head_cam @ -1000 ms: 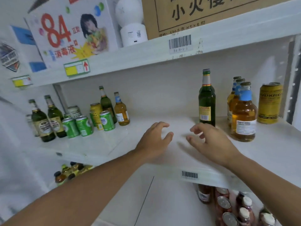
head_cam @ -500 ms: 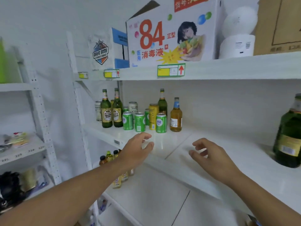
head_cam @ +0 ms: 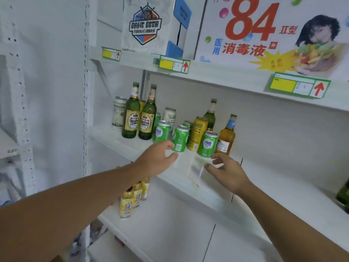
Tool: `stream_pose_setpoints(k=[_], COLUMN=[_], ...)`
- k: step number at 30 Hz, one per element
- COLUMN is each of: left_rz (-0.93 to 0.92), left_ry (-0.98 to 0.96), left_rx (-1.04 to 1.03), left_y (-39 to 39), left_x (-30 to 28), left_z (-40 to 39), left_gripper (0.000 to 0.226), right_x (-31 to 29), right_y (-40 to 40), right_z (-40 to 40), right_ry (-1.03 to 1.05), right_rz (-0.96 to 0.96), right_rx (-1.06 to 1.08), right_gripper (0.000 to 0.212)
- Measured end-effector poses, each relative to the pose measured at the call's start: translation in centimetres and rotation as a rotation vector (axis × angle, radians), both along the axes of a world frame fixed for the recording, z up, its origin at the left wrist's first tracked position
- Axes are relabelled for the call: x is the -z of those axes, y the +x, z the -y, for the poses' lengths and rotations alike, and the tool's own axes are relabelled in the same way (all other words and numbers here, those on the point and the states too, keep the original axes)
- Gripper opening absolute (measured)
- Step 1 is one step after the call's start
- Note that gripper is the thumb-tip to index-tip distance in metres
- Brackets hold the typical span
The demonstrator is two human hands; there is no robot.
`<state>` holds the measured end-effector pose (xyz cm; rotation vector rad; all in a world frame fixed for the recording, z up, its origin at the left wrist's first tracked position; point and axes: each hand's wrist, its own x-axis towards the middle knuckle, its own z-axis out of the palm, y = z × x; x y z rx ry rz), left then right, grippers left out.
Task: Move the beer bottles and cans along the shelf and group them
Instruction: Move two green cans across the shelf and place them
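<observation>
**Inspector:** Report the state of your grip, left side first.

**Me:** My left hand [head_cam: 157, 159] is released. The fingers are loosely spread and hold nothing. The fingertips reach the base of the middle green can [head_cam: 181, 138]; whether they actually touch it, I cannot tell. My right hand [head_cam: 227, 172] is also released, fingers slightly curled over the shelf [head_cam: 217, 193], just below the right green can [head_cam: 207, 144] and apart from it.

**Inspector:** Where do the task items stand?

**Me:** All are grouped at the left end of that shelf. A third green can [head_cam: 162, 131] stands left of the middle one, upright. Behind the green cans stands a tall yellow can [head_cam: 197, 133]. Right of the right green can is an amber bottle [head_cam: 226, 136] with a blue neck label, upright. Behind the yellow can a green bottle [head_cam: 210, 114] shows its neck and shoulder. Further left stand two green Yanjing bottles [head_cam: 139, 115] side by side, close together, with a white can [head_cam: 119, 111] behind them at the far left and another white can [head_cam: 170, 115] behind the green cans.

**Inspector:** Surroundings?

**Me:** On the upper shelf [head_cam: 217, 76] sit a beer carton [head_cam: 146, 25] and a box marked 84 [head_cam: 264, 31]. Yellow price tags [head_cam: 173, 64] hang on its front edge. On the lower shelf [head_cam: 170, 224], yellow-labelled bottles [head_cam: 130, 201] stand in a row. At the far right edge of the middle shelf, part of a dark green bottle [head_cam: 344, 193] is in view, well apart from the group.
</observation>
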<state>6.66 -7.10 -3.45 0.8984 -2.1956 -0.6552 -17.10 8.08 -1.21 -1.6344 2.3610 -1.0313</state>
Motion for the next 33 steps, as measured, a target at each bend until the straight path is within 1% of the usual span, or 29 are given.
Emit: stream_pose_setpoints(k=[5, 8, 10, 12, 14, 19, 21, 24, 25, 27, 29, 33], left_rz=[0.009, 0.014, 0.048, 0.081, 0.069, -0.009, -0.009, -0.023, -0.032, -0.064, -0.091, -0.139], left_ry=[-0.011, -0.041, -0.046, -0.042, -0.016, 0.055, 0.045, 0.057, 0.07, 0.104, 0.127, 0.167], left_rx=[0.03, -0.001, -0.018, -0.029, -0.066, -0.121, -0.145, -0.186, -0.2, -0.23, -0.272, -0.299], left_y=[-2.1, -3.2, -3.9, -4.9, -6.0, -8.1, -8.7, -9.9, -10.4, -11.3, -12.0, -12.6], left_x=[-0.4, -0.7, -0.8, -1.0, -1.4, -1.2, -0.6, 0.3, 0.4, 0.7, 0.8, 0.4], left_z=[2.8, 3.9, 4.6, 5.4, 6.0, 8.0, 8.5, 8.8, 8.8, 9.2, 9.5, 9.6], left_gripper=[0.054, 0.058, 0.063, 0.063, 0.063, 0.055, 0.062, 0.069, 0.071, 0.075, 0.072, 0.061], right_x=[-0.4, -0.7, -0.7, -0.6, -0.6, -0.2, 0.4, 1.5, 1.7, 1.9, 2.1, 2.3], right_y=[-1.1, -2.2, -3.1, -4.2, -5.3, -7.5, -8.2, -9.2, -9.3, -9.3, -9.3, -9.7], right_z=[2.1, 3.5, 4.4, 5.4, 6.5, 9.5, 10.8, 12.8, 13.4, 14.2, 14.7, 14.7], right_ry=[0.043, 0.054, 0.065, 0.049, 0.026, -0.019, -0.052, -0.163, -0.188, -0.198, -0.195, -0.207], right_rz=[-0.066, -0.098, -0.121, -0.106, -0.017, 0.177, 0.246, 0.384, 0.421, 0.448, 0.406, 0.377], right_rx=[0.046, 0.05, 0.029, 0.013, 0.013, 0.034, 0.019, 0.031, 0.026, 0.001, 0.001, 0.013], right_gripper=[0.047, 0.053, 0.059, 0.058, 0.052, 0.052, 0.06, 0.083, 0.085, 0.076, 0.065, 0.059])
